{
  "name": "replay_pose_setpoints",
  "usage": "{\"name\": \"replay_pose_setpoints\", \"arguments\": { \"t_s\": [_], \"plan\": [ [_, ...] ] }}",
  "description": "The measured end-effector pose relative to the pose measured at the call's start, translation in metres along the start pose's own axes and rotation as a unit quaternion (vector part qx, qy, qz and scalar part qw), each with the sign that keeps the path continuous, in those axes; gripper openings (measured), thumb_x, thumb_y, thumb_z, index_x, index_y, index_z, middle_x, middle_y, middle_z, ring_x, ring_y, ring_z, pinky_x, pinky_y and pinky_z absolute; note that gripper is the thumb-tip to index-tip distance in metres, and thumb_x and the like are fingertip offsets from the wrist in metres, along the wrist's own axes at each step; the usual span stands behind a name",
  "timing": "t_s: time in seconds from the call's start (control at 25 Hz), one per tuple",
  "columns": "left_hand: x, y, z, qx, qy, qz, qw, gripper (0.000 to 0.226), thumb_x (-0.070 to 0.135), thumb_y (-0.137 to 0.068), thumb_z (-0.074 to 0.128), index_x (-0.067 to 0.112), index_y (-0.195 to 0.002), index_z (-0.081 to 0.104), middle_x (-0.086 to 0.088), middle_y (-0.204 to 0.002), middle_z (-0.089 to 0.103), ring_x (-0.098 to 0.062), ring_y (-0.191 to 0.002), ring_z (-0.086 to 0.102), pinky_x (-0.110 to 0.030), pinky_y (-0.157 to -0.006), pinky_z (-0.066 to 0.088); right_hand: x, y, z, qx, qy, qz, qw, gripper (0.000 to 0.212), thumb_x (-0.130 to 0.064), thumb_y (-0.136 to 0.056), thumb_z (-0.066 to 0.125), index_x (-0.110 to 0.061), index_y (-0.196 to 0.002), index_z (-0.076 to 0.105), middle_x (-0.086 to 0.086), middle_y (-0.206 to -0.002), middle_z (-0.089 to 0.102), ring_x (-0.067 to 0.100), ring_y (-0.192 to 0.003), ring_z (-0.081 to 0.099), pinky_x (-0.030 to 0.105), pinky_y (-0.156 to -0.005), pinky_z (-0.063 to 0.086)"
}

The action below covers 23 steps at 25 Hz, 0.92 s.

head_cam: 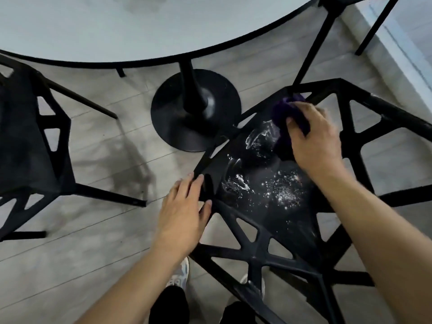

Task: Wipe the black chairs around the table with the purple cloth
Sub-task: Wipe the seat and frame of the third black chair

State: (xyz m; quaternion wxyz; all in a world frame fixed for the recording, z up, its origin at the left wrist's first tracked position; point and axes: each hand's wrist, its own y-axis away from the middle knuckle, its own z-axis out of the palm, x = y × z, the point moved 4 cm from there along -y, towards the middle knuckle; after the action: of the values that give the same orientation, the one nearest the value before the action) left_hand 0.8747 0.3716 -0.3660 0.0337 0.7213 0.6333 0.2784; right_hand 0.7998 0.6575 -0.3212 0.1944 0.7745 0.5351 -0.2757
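Observation:
A black chair [264, 232] with an open lattice frame stands right below me, its seat wet with white droplets and smears. My right hand [315, 136] grips the bunched purple cloth [284, 118] and presses it on the far part of the seat. My left hand [184, 211] rests on the seat's left edge, fingers spread over the rim. A second black chair [30, 146] stands at the left, and the legs of a third chair [327, 26] show at the top right.
A round pale table [117, 26] with a black rim fills the top, on a black pedestal with a round base [194, 111]. The floor is light grey planks. My shoes and dark trousers show at the bottom, close to the chair's back.

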Motion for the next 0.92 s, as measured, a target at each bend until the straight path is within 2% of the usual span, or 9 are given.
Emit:
{"name": "replay_pose_setpoints", "arguments": {
  "t_s": [0.08, 0.16, 0.28, 0.44, 0.68, 0.8, 0.92],
  "plan": [
    [-0.017, -0.018, 0.006, -0.01, -0.004, -0.041, 0.999, 0.063, 0.045, -0.102, 0.048, 0.027, -0.158, 0.026, -0.004, -0.166, 0.023, -0.03, -0.15, 0.025, -0.042, -0.122, 0.021, 0.001, -0.046, 0.01, 0.013, 0.031, -0.065, 0.997, 0.036, -0.031, -0.1, 0.054, -0.028, -0.136, 0.059, 0.004, -0.131, 0.055, 0.024, -0.118, 0.054, 0.033, -0.101, 0.046],
    [-0.029, -0.024, 0.013, -0.029, 0.007, -0.061, 0.998, 0.066, 0.045, -0.101, 0.053, 0.027, -0.158, 0.025, -0.005, -0.161, 0.034, -0.029, -0.147, 0.03, -0.041, -0.121, 0.026, 0.01, -0.083, 0.025, -0.002, 0.095, -0.102, 0.99, 0.036, -0.031, -0.101, 0.052, -0.026, -0.136, 0.059, 0.009, -0.132, 0.056, 0.033, -0.121, 0.053, 0.037, -0.1, 0.044],
    [-0.042, -0.018, 0.017, -0.028, 0.068, -0.067, 0.995, 0.064, 0.042, -0.101, 0.055, 0.027, -0.157, 0.03, 0.002, -0.152, 0.048, -0.021, -0.144, 0.033, -0.035, -0.117, 0.03, 0.036, -0.1, 0.061, -0.087, 0.158, -0.103, 0.978, 0.037, -0.031, -0.101, 0.05, -0.026, -0.137, 0.057, 0.014, -0.132, 0.055, 0.042, -0.12, 0.051, 0.043, -0.102, 0.041],
    [-0.052, -0.018, 0.018, -0.021, 0.098, -0.04, 0.994, 0.059, 0.038, -0.103, 0.054, 0.032, -0.157, 0.033, 0.018, -0.158, 0.039, -0.014, -0.15, 0.025, -0.033, -0.122, 0.025, 0.042, -0.09, 0.078, -0.064, 0.095, -0.075, 0.991, 0.033, -0.035, -0.102, 0.05, -0.027, -0.132, 0.06, 0.008, -0.135, 0.053, 0.035, -0.125, 0.05, 0.04, -0.104, 0.041],
    [-0.056, -0.014, 0.029, -0.051, 0.083, -0.033, 0.995, 0.057, 0.037, -0.107, 0.037, 0.038, -0.161, 0.018, 0.023, -0.165, 0.018, -0.017, -0.154, 0.015, -0.036, -0.125, 0.02, -0.014, -0.032, 0.13, -0.134, 0.101, -0.227, 0.959, 0.028, -0.033, -0.098, 0.054, -0.023, -0.121, 0.067, 0.005, -0.123, 0.06, 0.031, -0.112, 0.056, 0.039, -0.104, 0.037],
    [-0.059, -0.014, 0.033, -0.067, 0.068, -0.029, 0.995, 0.06, 0.033, -0.107, 0.035, 0.038, -0.162, 0.011, 0.023, -0.166, 0.01, -0.02, -0.155, 0.011, -0.039, -0.125, 0.02, -0.042, 0.016, 0.15, -0.154, 0.098, -0.309, 0.933, 0.029, -0.031, -0.092, 0.055, -0.017, -0.113, 0.07, 0.006, -0.113, 0.064, 0.031, -0.103, 0.06, 0.038, -0.1, 0.038],
    [-0.058, -0.014, 0.034, -0.066, 0.058, -0.038, 0.995, 0.061, 0.032, -0.107, 0.035, 0.037, -0.162, 0.008, 0.022, -0.167, 0.007, -0.022, -0.155, 0.011, -0.041, -0.125, 0.02, -0.052, 0.038, 0.161, -0.167, 0.139, -0.356, 0.909, 0.032, -0.032, -0.093, 0.052, -0.016, -0.115, 0.069, 0.007, -0.112, 0.064, 0.03, -0.1, 0.061, 0.04, -0.1, 0.041]
  ]
}}
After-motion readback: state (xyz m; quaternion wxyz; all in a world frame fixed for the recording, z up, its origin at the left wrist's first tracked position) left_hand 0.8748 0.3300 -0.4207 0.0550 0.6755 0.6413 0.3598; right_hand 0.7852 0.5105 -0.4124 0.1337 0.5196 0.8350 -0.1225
